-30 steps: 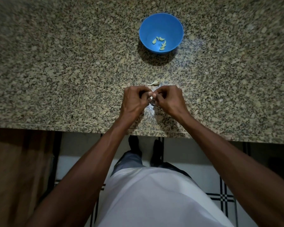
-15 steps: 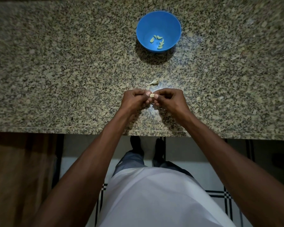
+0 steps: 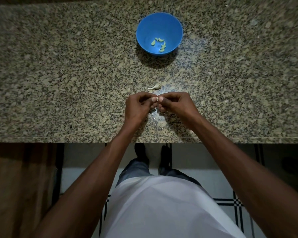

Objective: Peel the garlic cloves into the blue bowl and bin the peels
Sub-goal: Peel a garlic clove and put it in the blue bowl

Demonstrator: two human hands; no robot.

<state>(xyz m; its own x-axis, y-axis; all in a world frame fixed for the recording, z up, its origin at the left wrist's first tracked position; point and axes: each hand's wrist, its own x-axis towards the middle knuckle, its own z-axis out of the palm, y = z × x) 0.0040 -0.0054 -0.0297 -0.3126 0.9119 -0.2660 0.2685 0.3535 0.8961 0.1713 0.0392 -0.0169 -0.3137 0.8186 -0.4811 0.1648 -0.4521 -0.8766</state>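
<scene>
A blue bowl (image 3: 159,24) stands at the far middle of the granite counter with several peeled garlic cloves (image 3: 159,44) on its bottom. One unpeeled clove (image 3: 155,87) lies on the counter just beyond my hands. My left hand (image 3: 138,107) and my right hand (image 3: 176,104) meet above the counter's near part, fingertips pinching a small garlic clove (image 3: 157,98) between them. Most of that clove is hidden by my thumbs and fingers.
The speckled granite counter (image 3: 58,74) spans the whole width, its front edge (image 3: 58,139) running below my wrists. Thin bits of peel (image 3: 156,117) lie on the counter under my hands. A wooden cabinet front (image 3: 19,186) is at lower left, tiled floor below.
My hands have stayed together over the same spot, fingers shifting slightly on the clove. The view moved a little, so the bowl sits slightly lower in frame.
</scene>
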